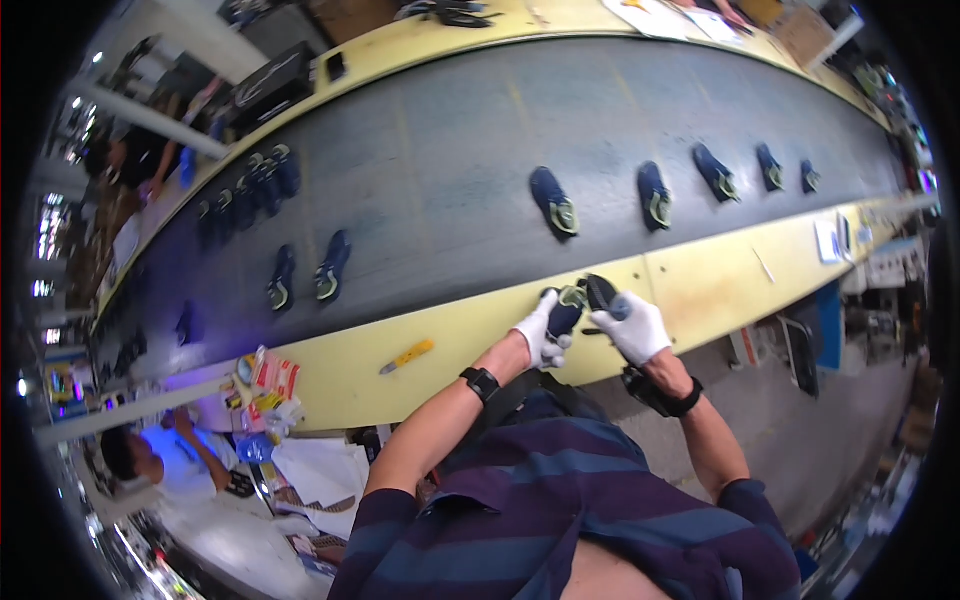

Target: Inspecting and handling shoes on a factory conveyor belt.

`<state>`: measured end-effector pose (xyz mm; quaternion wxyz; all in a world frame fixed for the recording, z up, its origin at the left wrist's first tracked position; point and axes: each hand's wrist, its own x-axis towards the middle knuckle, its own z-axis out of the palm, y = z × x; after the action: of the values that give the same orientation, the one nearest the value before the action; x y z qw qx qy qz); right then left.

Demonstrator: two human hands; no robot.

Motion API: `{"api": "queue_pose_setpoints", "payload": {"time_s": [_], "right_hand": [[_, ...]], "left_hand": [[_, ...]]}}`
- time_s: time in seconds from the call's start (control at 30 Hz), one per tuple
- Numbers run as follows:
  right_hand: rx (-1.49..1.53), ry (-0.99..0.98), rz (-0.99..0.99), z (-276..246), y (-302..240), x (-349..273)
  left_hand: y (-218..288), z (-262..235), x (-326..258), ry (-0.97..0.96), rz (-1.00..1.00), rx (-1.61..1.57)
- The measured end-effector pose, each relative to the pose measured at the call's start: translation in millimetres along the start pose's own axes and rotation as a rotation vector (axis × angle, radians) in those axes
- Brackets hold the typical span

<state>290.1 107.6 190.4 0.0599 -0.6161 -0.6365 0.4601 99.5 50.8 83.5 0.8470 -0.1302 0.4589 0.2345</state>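
My left hand (541, 332), in a white glove, is closed round a dark navy shoe (565, 318) with a pale green collar, held over the near ledge of the conveyor. Close beside it, my white-gloved right hand (636, 330) grips a black rounded tool (600, 292) with a blue-grey part (621, 307) showing between the fingers. The tool's edge meets or nearly meets the shoe opening; I cannot tell whether they touch. Its exact kind is unclear. On the ledge to the left lies a yellow-handled tool (408, 356).
The dark conveyor belt (430, 180) carries several similar shoes, among them one shoe (555, 202) just ahead of my hands. Plastic packets (272, 375) sit at the ledge's left end. A person (170, 455) works at lower left. A phone (336, 66) lies on the far ledge.
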Motion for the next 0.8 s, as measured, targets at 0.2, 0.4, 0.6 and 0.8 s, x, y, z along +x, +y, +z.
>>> {"api": "queue_pose_setpoints", "payload": {"time_s": [0.2, 0.4, 0.6, 0.8], "right_hand": [[-0.279, 0.067, 0.117, -0.4, 98.1, 95.8], [-0.318, 0.197, 0.201, -0.9, 159.2, 134.2], [-0.423, 0.134, 0.171, 5.6, 138.5, 146.5], [-0.483, 0.315, -0.358, 20.5, 64.6, 187.5]], "left_hand": [[10.7, -84.0, -26.5, -0.285, 0.090, -0.216], [81.4, -187.1, -50.2, -0.185, 0.407, -0.367], [139.3, -327.5, -42.3, 0.183, 0.737, -1.014], [106.0, -372.6, -36.9, -0.180, 0.708, -1.145]]}}
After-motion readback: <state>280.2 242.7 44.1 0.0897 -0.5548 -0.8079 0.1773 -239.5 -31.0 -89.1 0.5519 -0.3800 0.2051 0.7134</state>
